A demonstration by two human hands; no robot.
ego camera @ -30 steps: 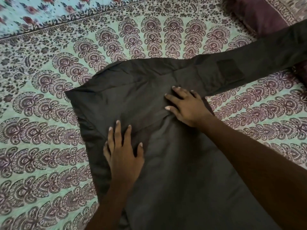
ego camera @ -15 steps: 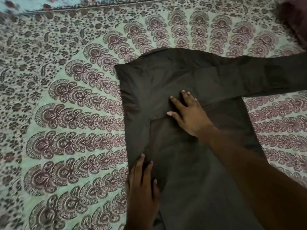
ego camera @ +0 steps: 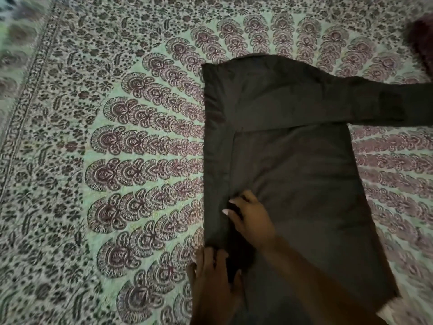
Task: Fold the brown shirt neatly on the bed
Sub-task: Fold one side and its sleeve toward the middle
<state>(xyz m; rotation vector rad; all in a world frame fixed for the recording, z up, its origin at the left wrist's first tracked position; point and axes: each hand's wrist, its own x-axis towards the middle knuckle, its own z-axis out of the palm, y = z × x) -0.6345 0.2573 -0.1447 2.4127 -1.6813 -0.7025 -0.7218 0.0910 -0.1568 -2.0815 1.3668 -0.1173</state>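
Covering the whole view was the bed [ego camera: 98, 160], spread with a patterned green and maroon sheet, with a dark maroon pillow [ego camera: 419, 45] at the far right corner. On it, right of centre, lay the brown shirt [ego camera: 293, 174], flat, its left side turned inward as a long narrow panel [ego camera: 216, 160] and one sleeve [ego camera: 365, 104] laid across the top and running out past the right edge.

Both hands worked the near end of that panel. The right hand [ego camera: 250, 221] rested palm down on the cloth, fingers loosely spread, fingertips at the panel's inner edge. The left hand [ego camera: 213, 273] lay at the panel's lower outer fold, fingers extended over it; whether it pinched the cloth could not be determined.

Judged step: flattening and squaring the side fold. To do it well, the outer fold should be kept straight and parallel to the shirt's opposite side, creases pressed outward toward the hem, and the right hand held as anchor while the left aligned the edge.
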